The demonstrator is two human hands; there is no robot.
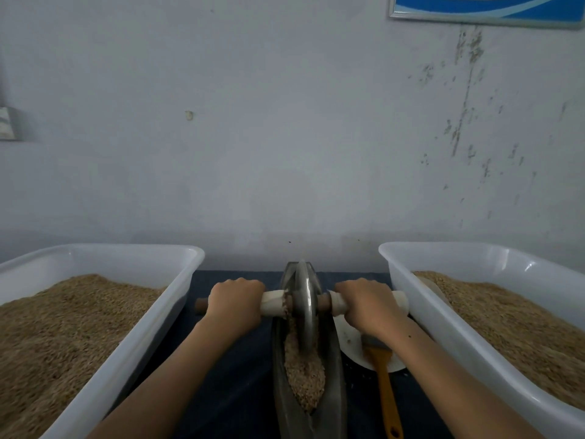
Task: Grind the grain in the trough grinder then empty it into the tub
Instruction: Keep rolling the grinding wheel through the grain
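my left hand (235,298) and right hand (367,301) wrap the axle (273,301), at 9 and 3 of the wheel (304,307), to roll it evenly through the grain (304,380).

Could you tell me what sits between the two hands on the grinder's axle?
In the head view, the metal wheel stands between left hand and right hand.
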